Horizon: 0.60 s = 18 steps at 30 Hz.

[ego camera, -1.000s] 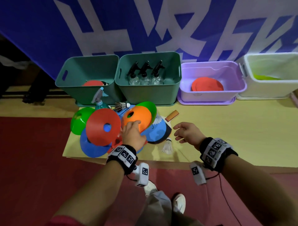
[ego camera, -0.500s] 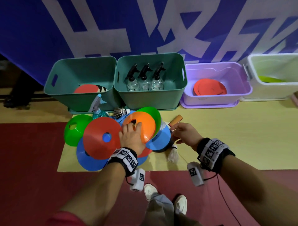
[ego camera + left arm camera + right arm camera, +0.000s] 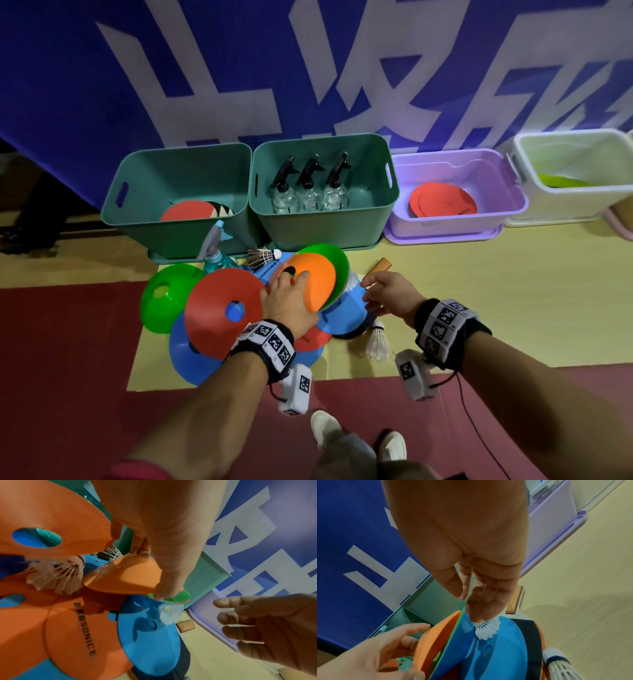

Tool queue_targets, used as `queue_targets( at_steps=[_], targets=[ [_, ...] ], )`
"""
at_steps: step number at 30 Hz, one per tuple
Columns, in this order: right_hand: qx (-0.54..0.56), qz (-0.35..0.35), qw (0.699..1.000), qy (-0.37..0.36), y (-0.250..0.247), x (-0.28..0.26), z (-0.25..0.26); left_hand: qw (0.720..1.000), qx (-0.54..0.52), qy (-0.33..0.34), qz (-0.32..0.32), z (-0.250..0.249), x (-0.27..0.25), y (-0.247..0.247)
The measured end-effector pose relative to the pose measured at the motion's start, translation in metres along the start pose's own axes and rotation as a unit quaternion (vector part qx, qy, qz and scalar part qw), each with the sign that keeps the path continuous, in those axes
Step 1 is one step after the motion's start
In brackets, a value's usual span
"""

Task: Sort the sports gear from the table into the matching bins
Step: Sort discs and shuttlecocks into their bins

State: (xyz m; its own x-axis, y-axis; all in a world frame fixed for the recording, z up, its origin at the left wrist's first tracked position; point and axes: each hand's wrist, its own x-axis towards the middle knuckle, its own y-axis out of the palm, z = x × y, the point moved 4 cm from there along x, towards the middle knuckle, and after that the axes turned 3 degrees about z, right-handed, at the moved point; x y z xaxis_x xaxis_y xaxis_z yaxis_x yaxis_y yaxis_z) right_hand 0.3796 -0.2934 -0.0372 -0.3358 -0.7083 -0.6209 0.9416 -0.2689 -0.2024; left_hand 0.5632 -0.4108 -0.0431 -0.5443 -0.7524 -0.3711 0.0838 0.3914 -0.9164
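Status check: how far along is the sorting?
Done: three spray bottles stand in a green bin, red discs lie in the purple bin. In hand: left hand grips the orange cone; right hand, fingers open, reaches toward a white shuttlecock. Left: red cone, green cone, blue spray bottle, paddle.

Overlapping disc cones [image 3: 212, 294] and shuttlecocks [image 3: 376, 344]
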Motion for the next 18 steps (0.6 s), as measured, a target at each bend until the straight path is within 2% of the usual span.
queue_targets(
  at_steps=[5,8,12,18],
  targets=[
    [0.012,0.008,1.000,-0.004,0.000,-0.001,0.010,0.999,-0.048,-0.003,0.005,0.004,0.000,-0.023],
    [0.024,0.027,0.999,-0.010,0.000,0.001,0.014,0.994,-0.113,-0.005,-0.006,0.006,-0.001,-0.036],
    [0.004,0.037,0.999,-0.005,-0.001,0.012,0.016,0.976,-0.218,-0.016,-0.019,0.005,-0.001,-0.053],
    [-0.016,0.057,0.998,0.006,0.001,0.027,0.020,0.945,-0.316,-0.068,-0.056,0.003,-0.008,-0.083]
  ],
)
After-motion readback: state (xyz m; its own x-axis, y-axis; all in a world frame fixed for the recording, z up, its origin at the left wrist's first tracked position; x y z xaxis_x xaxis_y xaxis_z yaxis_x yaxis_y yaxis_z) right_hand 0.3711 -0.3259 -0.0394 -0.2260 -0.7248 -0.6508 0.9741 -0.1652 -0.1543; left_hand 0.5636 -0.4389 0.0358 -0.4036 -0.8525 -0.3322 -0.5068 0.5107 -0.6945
